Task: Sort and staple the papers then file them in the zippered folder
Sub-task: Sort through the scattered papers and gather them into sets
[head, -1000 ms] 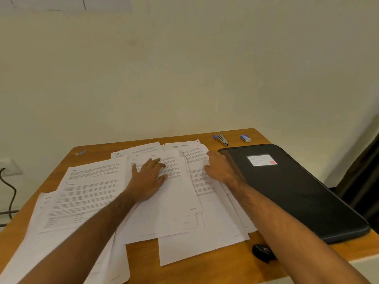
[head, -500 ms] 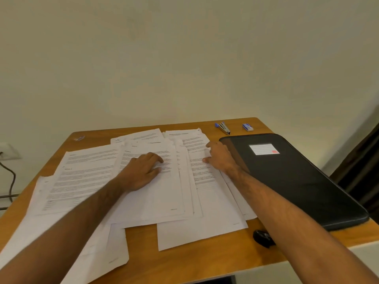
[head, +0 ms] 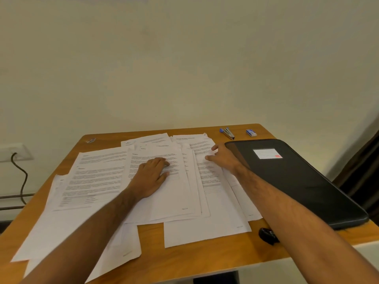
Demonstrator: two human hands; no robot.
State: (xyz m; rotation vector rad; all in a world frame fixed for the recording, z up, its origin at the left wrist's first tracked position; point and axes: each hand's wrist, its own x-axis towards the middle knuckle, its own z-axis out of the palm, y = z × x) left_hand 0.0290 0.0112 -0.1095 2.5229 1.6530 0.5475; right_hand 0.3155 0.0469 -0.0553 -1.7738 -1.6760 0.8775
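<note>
One table (head: 184, 261) bearing many overlapping printed papers (head: 98, 181), too layered to count exactly; right of the papers, one black zippered folder (head: 297, 181), one stapler (head: 228, 133), one staple box (head: 251, 132). Two hands: left (head: 152, 177), right (head: 223, 159).

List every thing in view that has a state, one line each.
papers: loose, spread overlapping on the desk
folder: closed, flat, label up
stapler: untouched, lying at the far edge
staple box: closed, beside stapler
left hand: flat on a sheet
right hand: open, fingertips on sheets
</note>
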